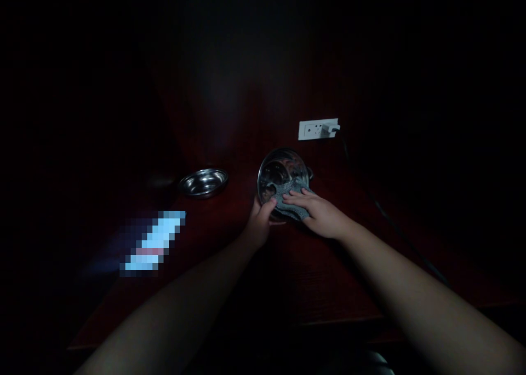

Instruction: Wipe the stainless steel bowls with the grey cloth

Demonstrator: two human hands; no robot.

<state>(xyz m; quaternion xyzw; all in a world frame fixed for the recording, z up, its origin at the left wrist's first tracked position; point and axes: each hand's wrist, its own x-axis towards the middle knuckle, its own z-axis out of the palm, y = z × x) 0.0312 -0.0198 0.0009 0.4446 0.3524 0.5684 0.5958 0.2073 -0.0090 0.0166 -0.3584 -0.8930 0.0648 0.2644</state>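
Note:
A shiny metal pot (276, 167) is tipped on its side on the dark red table, its open mouth towards me. What looks like a small handle juts out at its right. My left hand (259, 221) grips the lower left of the rim, thumb at the front edge and the other fingers mostly hidden behind. With fairly straight fingers, my right hand (318, 211) presses a grey knitted cloth (290, 200) against the lower right of the rim. Part of the cloth reaches into the mouth.
A shallow steel dish (204, 183) stands to the left of the pot. Nearer me lies a lit, blurred-out screen (158, 241). On the back wall is a white socket (318, 128) with a plug in it; a dark cable (382, 211) runs down the right side. The surroundings are very dark.

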